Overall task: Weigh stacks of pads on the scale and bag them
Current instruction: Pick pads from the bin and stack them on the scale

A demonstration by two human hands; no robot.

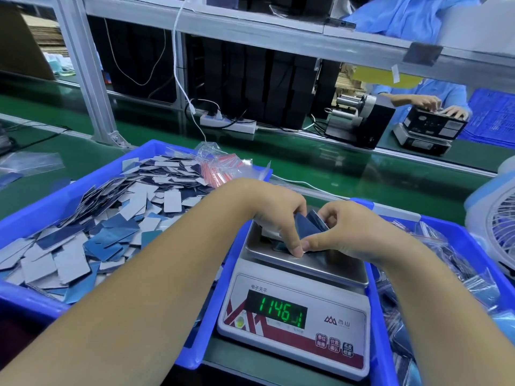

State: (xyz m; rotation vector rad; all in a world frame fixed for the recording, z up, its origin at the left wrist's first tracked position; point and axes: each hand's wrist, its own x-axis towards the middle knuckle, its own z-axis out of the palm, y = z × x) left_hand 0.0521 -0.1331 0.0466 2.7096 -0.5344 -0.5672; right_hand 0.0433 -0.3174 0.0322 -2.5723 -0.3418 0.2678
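A white digital scale [295,324] stands in front of me, and its green display reads 1146.1. Over its steel pan [312,263] both my hands hold a stack of dark blue pads [309,225]. My left hand [274,213] grips the stack from the left, its thumb down at the pan. My right hand [345,229] grips it from the right, fingers curled over the top. The stack's lower edge rests on the pan. Loose blue and grey pads [111,221] fill the blue bin [36,204] to the left.
A bundle of clear red-striped zip bags [223,169] lies at the left bin's far corner. A second blue bin [451,229] on the right holds bagged pads. A white fan [498,221] stands at the right edge. Across the green belt, another person works at a second scale [426,135].
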